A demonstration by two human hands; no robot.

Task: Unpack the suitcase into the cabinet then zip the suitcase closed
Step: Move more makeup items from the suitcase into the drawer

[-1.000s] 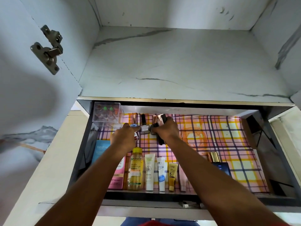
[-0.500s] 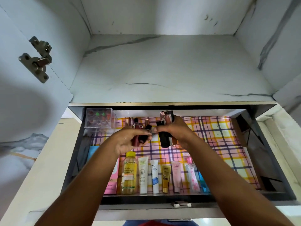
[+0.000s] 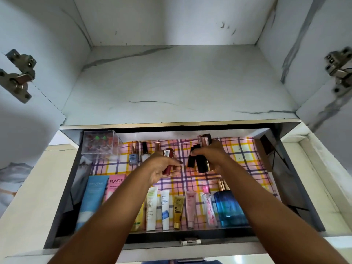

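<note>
Both my arms reach over an open cabinet drawer (image 3: pixel 190 234) lined with pink plaid paper. My left hand (image 3: pixel 162 168) grips a dark red nail polish bottle (image 3: pixel 168 161). My right hand (image 3: pixel 211 157) holds a bunch of black and rose-gold lipstick tubes (image 3: pixel 200 164) above the drawer's middle. At the back left stand a blue polish bottle (image 3: pixel 133 159) and a white polish bottle (image 3: pixel 145 155). Along the front lie a blue tube (image 3: pixel 91 201), a pink Pond's box (image 3: pixel 115 187), several small tubes (image 3: pixel 179 210) and a blue perfume bottle (image 3: pixel 228 208). The suitcase is out of view.
A clear plastic box (image 3: pixel 100 142) of small items stands in the drawer's back left corner. Above the drawer is a bare marble-patterned cabinet shelf (image 3: pixel 171 82), with door hinges at left (image 3: pixel 17 75) and right (image 3: pixel 339 69). The drawer's right half shows bare plaid lining (image 3: pixel 245 164).
Both hands drew back from the rear of the drawer, still holding cosmetics. The left hand now holds only the red bottle. The camera tilted, showing more of the shelf.
</note>
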